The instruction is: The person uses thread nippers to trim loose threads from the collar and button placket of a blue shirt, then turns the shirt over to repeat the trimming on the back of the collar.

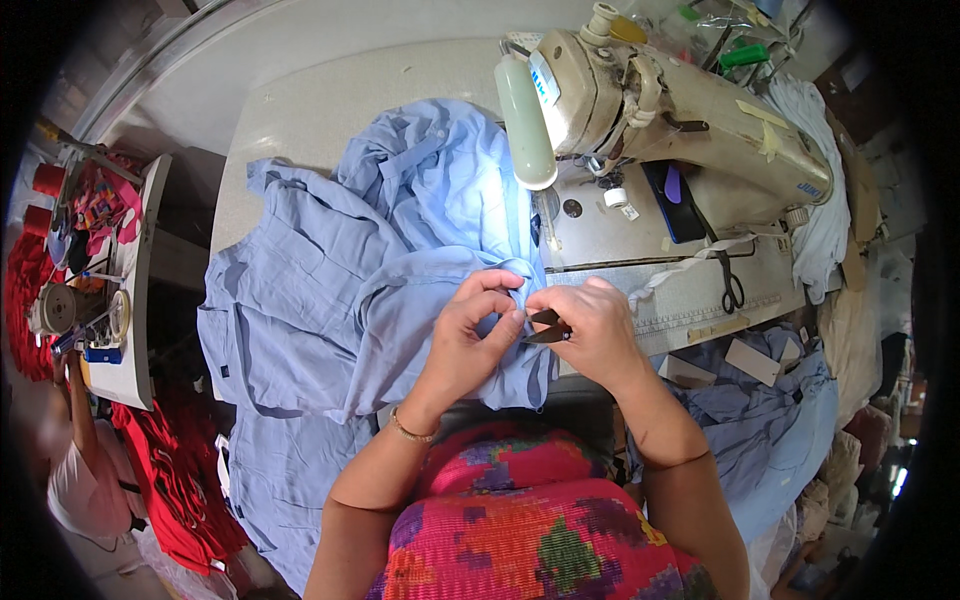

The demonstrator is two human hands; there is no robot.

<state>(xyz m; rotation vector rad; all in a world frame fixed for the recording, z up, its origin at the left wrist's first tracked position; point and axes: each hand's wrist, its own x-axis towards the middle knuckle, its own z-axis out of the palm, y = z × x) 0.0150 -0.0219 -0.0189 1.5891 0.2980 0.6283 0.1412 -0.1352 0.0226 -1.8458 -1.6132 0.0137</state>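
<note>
A light blue garment (320, 240) lies bunched over the sewing table, and part of it hangs off the front edge. My left hand (472, 335) is closed, its fingertips pinching a fold of this cloth. Close beside it, my right hand (592, 325) is closed around dark thread snips (547, 334), whose blades stick out to the left just by the left fingertips. The right thumb and forefinger meet at the same fold; whether they grip it too is hard to see.
A beige sewing machine (690, 125) with a pale green lamp (525, 125) stands behind my hands. Black scissors (732, 285), a dark phone (675, 205) and a white strip (690, 262) lie right. More blue cloth (750, 440) hangs at right. Another person (85, 480) sits left beside red cloth (180, 480).
</note>
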